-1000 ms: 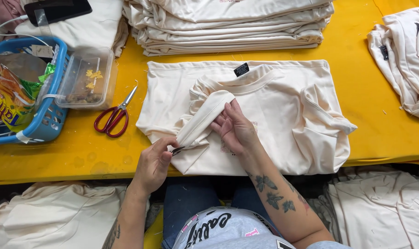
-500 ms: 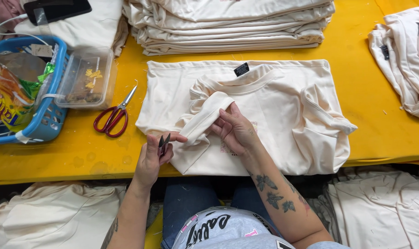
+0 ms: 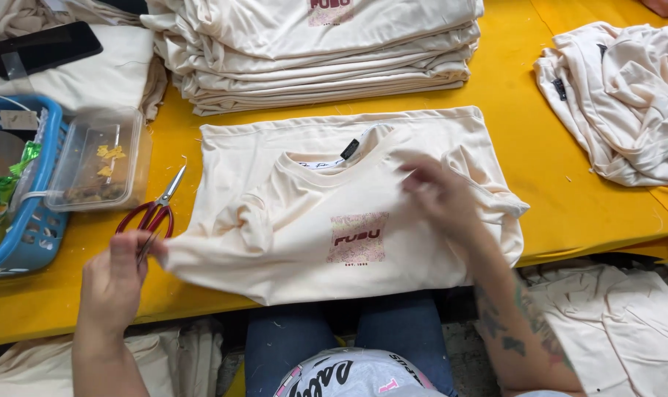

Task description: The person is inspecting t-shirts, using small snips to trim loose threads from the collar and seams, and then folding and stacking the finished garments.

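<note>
Currently: cream T-shirt point(image 3: 348, 213) lies flat, front up, on the yellow table point(image 3: 562, 198), printed square graphic on the chest, dark neck label at the collar. It sits near the front edge, hem partly overhanging toward the person's lap.

Left hand point(image 3: 117, 283): closed around the shirt's sleeve end at the lower left, pulling it out sideways. It also seems to hold a small dark tool between the fingers; too small to say what kind. Right hand point(image 3: 440, 195): motion-blurred, on the shirt's right shoulder area, fingers loosely curled; can't tell if it pinches fabric or just presses on it.

Surface: yellow covering, scattered thread bits. Red-handled scissors point(image 3: 154, 213) lie just beside the shirt's left edge, above the left hand. Left of them, a clear plastic tub point(image 3: 102, 162) with yellow scraps, touching a blue basket point(image 3: 32, 228). Stack of folded cream shirts point(image 3: 326, 51) behind the working shirt, near but apart. Black phone point(image 3: 43, 48) on folded cloth at top left. Loose pile of cream garments point(image 3: 620, 103) at right, well apart.

Below the table edge: more cream garments point(image 3: 628, 323) on both sides of the person's blue-jeaned knees.
</note>
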